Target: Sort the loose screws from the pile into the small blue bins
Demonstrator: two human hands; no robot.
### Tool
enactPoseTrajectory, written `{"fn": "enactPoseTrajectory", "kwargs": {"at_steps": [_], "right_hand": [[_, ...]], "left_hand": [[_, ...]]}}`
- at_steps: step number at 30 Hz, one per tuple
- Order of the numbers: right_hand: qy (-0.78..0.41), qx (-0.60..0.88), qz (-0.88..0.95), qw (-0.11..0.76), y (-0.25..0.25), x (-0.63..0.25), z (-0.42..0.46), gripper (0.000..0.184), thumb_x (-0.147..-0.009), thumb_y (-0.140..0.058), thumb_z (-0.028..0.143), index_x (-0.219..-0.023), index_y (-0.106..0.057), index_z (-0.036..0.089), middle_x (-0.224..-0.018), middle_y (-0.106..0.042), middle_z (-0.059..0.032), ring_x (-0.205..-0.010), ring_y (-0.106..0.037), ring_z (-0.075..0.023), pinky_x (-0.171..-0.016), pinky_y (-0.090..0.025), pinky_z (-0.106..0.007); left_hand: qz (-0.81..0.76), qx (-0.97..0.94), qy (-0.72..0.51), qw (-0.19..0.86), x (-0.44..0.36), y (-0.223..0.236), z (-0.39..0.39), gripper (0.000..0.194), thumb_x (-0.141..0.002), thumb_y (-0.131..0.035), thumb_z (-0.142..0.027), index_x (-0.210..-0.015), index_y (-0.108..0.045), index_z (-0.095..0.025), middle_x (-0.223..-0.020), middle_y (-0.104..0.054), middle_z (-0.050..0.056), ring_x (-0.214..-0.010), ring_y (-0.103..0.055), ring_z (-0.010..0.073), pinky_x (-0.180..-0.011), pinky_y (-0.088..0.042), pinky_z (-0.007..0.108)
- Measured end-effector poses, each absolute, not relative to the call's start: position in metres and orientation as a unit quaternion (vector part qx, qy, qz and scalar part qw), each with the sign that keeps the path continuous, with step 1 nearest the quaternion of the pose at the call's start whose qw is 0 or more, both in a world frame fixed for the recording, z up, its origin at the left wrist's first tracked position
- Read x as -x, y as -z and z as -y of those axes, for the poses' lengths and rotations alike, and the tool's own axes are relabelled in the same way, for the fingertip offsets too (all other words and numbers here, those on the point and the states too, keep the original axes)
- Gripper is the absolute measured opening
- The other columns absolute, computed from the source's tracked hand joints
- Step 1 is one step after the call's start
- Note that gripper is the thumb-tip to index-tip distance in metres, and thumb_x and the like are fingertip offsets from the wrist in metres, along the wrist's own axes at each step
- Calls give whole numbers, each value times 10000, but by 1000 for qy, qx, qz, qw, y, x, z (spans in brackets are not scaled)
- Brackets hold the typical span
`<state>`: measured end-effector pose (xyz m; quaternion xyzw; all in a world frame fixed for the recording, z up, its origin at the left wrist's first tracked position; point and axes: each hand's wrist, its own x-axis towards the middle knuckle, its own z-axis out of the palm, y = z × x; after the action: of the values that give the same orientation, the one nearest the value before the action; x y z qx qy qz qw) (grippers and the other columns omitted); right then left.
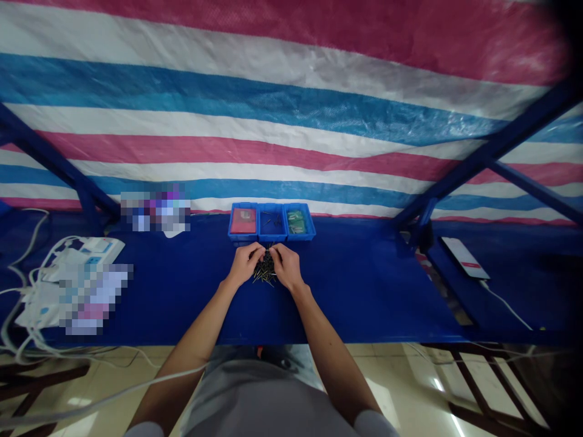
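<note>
A heap of thin dark screws (265,272) lies on the blue tabletop (364,285), just in front of a row of blue plastic bins. My left hand (245,264) and my right hand (286,267) curve around the top of the heap from either side, their fingertips nearly meeting. The fingers appear closed on some of the screws, though the hands hide part of the heap. The nearest bin (272,222) holds a few dark screws, its left neighbour (243,221) a red packet, and its right neighbour (299,221) green packets.
A striped tarpaulin (273,127) hangs behind the table, framed by blue metal struts (492,152). White cables and a white power strip (82,255) lie at left, beside blurred patches. A phone (463,258) on a charging cable lies at right.
</note>
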<state>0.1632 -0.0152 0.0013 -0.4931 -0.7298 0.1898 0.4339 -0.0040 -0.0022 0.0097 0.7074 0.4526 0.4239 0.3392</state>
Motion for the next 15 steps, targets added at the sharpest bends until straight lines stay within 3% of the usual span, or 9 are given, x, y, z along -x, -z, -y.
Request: {"fn": "enactPoseTrajectory", "kwargs": {"at_steps": [9,15], "right_hand": [[-186,509,730,417,2,-163,14,431,-1032,-377,421,-680,-502,206,-597,-495,20,-548,-446,-120,-584,-320,-242],[-303,484,657,493,-10,-160,16,378,-1004,-404,499,-875,-597,201,-745,-598,-9,-675,-539,-140,-679,-434,-247]], "left_hand": [[-445,-709,-426,344,4,-11,3,382,-973,-464,-409,-703,-584,-167,-638,-605,-4,-619,-564,130,-669,-421,235],[-463,-674,-459,348,1,-20,5,390,-962,-479,-447,-708,-578,-167,-600,-567,-7,-588,-523,130,-637,-408,246]]}}
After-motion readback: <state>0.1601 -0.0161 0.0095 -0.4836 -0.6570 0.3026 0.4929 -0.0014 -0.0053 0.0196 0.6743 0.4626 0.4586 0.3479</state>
